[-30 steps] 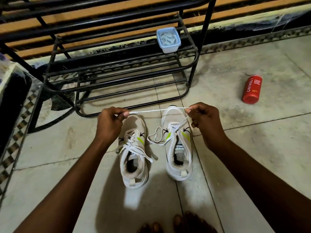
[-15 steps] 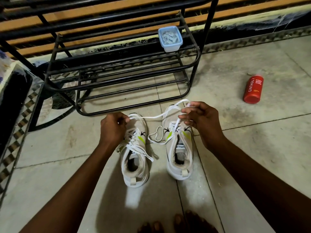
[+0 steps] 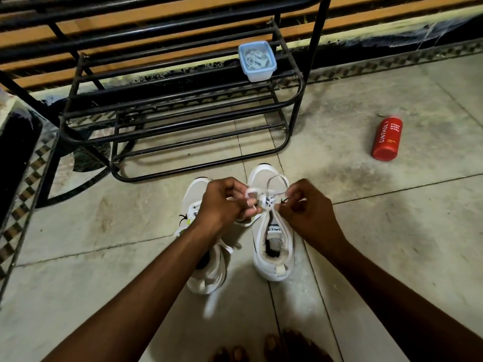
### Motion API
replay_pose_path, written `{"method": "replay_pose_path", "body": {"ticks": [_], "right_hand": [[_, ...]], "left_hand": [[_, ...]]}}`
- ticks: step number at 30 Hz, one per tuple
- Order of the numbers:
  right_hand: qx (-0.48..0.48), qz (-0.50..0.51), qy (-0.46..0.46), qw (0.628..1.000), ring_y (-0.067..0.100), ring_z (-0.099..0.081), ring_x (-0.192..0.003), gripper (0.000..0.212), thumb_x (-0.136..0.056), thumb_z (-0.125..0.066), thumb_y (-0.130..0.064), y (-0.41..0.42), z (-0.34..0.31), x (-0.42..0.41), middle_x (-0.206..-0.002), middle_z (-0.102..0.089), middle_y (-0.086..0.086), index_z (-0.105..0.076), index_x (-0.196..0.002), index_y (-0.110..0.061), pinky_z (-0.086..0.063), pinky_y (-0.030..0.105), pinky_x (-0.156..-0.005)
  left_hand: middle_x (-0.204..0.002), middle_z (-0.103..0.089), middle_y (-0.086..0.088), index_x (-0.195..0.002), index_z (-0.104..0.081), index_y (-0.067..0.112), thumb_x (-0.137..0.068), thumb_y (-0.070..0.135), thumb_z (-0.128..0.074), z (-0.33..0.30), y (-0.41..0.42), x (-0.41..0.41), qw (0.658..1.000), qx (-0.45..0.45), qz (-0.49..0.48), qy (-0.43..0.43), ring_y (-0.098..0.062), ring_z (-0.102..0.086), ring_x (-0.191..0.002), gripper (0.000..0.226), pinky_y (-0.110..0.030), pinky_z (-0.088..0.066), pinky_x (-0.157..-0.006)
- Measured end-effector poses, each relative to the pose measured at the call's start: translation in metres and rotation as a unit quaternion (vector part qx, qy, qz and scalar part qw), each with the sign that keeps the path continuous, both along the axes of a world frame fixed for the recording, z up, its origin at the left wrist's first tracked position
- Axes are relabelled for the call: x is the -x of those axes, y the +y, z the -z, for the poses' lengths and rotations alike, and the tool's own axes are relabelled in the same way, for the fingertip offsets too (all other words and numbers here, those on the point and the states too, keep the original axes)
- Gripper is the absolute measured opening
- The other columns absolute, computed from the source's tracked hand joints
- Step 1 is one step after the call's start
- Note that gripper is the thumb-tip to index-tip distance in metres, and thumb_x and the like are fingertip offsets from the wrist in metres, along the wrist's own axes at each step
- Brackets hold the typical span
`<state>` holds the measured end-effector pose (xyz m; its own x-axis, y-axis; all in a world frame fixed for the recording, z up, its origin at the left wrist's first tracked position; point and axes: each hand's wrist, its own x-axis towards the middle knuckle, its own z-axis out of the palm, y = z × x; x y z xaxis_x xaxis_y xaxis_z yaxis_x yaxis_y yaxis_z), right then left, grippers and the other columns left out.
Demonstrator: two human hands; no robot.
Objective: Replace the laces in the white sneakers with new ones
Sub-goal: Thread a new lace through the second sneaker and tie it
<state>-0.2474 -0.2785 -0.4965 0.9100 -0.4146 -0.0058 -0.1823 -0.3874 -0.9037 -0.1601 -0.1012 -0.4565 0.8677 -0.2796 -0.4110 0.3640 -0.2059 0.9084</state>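
right sneaker [image 3: 273, 236]: on the floor at 6 o'clock of the black rack [image 3: 183, 108], toe pointing to 12; lace [image 3: 277, 178] crossed through the eyelets near the tongue, one loop standing up over the toe end
left sneaker [image 3: 206, 259]: just beside it at 9 o'clock, partly hidden under the left forearm; white laces in its eyelets, ends trailing loose
left hand [image 3: 222, 205]: grip clamped on a lace loop, fingers curled round it at the right shoe's throat
right hand [image 3: 304, 210]: grip pinched together on the other lace end, at 3 o'clock of the knot area
step: looks like tying the bow on the right sneaker
done: both shoes appear laced; can't tell from here whether either lace is the new one
left: finish this bow; left shoe's laces look untied, probably tie those too
blue-lidded box [image 3: 257, 61]: on the rack's top shelf, contents look like coiled white laces, not certain
red bottle [image 3: 387, 138]: lying on the floor well apart at 2 o'clock, not involved
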Motion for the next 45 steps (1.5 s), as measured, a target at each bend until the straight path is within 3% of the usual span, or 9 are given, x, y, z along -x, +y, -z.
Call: {"method": "replay_pose_path", "body": {"ticks": [5, 12, 17, 20, 23, 27, 37, 41, 45], "right_hand": [[0.082, -0.071, 0.003, 0.994, 0.01, -0.065, -0.076, 0.033, -0.066, -0.091, -0.017, 0.005, 0.005, 0.012, -0.083, -0.065, -0.007, -0.066, -0.089, -0.018, -0.058, 0.034, -0.072], [0.035, 0.017, 0.017, 0.999, -0.001, -0.066, -0.067, 0.022, -0.073, -0.077, -0.008, 0.012, 0.011, 0.011, -0.068, -0.068, -0.015, -0.074, -0.089, -0.022, -0.048, 0.012, -0.071], [-0.059, 0.049, 0.071, 0.995, -0.004, -0.069, -0.075, 0.038, -0.077, -0.075, -0.011, 0.006, 0.013, 0.014, -0.079, -0.072, -0.025, -0.071, -0.078, -0.049, -0.05, 0.015, -0.066], [-0.098, 0.05, 0.078, 0.991, 0.002, -0.071, -0.077, 0.039, -0.077, -0.075, -0.011, 0.003, 0.016, 0.013, -0.082, -0.074, -0.02, -0.074, -0.081, -0.05, -0.058, 0.03, -0.075], [-0.102, 0.049, 0.077, 0.991, 0.003, -0.071, -0.075, 0.037, -0.076, -0.075, -0.013, 0.002, 0.016, 0.013, -0.081, -0.075, -0.019, -0.073, -0.085, -0.049, -0.061, 0.039, -0.081], [-0.102, 0.046, 0.075, 0.991, 0.002, -0.071, -0.077, 0.035, -0.077, -0.075, -0.014, 0.003, 0.017, 0.013, -0.08, -0.074, -0.019, -0.073, -0.084, -0.048, -0.061, 0.04, -0.082], [-0.109, 0.033, 0.045, 0.993, 0.003, -0.071, -0.072, 0.041, -0.085, -0.077, -0.02, 0.004, 0.019, 0.012, -0.078, -0.074, -0.019, -0.071, -0.077, -0.059, -0.06, 0.037, -0.076], [-0.138, 0.029, 0.045, 0.989, 0.008, -0.073, -0.078, 0.033, -0.086, -0.077, -0.019, 0.002, 0.021, 0.013, -0.08, -0.077, -0.012, -0.075, -0.081, -0.052, -0.062, 0.046, -0.08], [-0.173, 0.03, 0.054, 0.983, 0.016, -0.074, -0.081, 0.021, -0.086, -0.077, -0.019, -0.001, 0.023, 0.013, -0.082, -0.077, -0.004, -0.079, -0.087, -0.04, -0.06, 0.052, -0.085]], "left_hand": [[-0.07, -0.07, 0.008, -0.078, -0.074, 0.007, -0.078, -0.016, -0.08, 0.007, -0.01, -0.001, 0.992, -0.086, 0.078, -0.057, -0.022, -0.074, -0.079, 0.023, -0.038, -0.064, -0.067], [-0.064, -0.071, -0.011, -0.084, -0.074, 0.004, -0.092, -0.013, -0.061, 0.02, -0.022, 0.006, 0.988, -0.078, 0.093, -0.096, -0.014, -0.064, -0.052, 0.023, -0.019, -0.045, -0.049], [-0.076, -0.075, -0.023, -0.094, -0.07, -0.011, -0.085, -0.014, -0.07, 0.019, -0.031, 0.011, 0.993, 0.015, -0.059, 0.097, -0.025, -0.077, -0.069, 0.009, -0.021, -0.057, -0.056], [-0.078, -0.074, -0.025, -0.096, -0.065, -0.016, -0.096, -0.01, -0.059, 0.015, -0.032, 0.004, 0.939, 0.14, -0.172, 0.261, -0.025, -0.076, -0.067, 0.009, -0.018, -0.057, -0.052], [-0.074, -0.074, -0.021, -0.102, -0.064, -0.013, -0.101, -0.005, -0.053, 0.015, -0.029, 0.0, 0.911, 0.182, -0.202, 0.309, -0.019, -0.074, -0.059, 0.014, -0.015, -0.055, -0.049], [-0.09, -0.075, -0.028, -0.107, -0.066, -0.015, -0.096, -0.01, -0.058, 0.018, -0.029, 0.007, 0.935, 0.126, -0.171, 0.285, -0.026, -0.077, -0.071, 0.014, -0.018, -0.057, -0.052], [-0.086, -0.067, -0.031, -0.098, -0.063, -0.028, -0.088, -0.017, -0.066, 0.023, -0.038, 0.018, 0.986, 0.051, -0.099, 0.123, -0.024, -0.068, -0.057, 0.015, -0.024, -0.059, -0.056], [-0.077, -0.069, -0.028, -0.088, -0.069, -0.022, -0.089, -0.012, -0.07, 0.033, -0.042, 0.018, 0.994, 0.014, -0.059, 0.088, -0.029, -0.064, -0.061, 0.01, -0.047, -0.059, -0.076], [-0.067, -0.068, -0.023, -0.084, -0.068, -0.02, -0.089, -0.012, -0.069, 0.04, -0.045, 0.016, 0.997, -0.01, -0.027, 0.071, -0.025, -0.062, -0.05, 0.009, -0.03, -0.054, -0.055]]}}
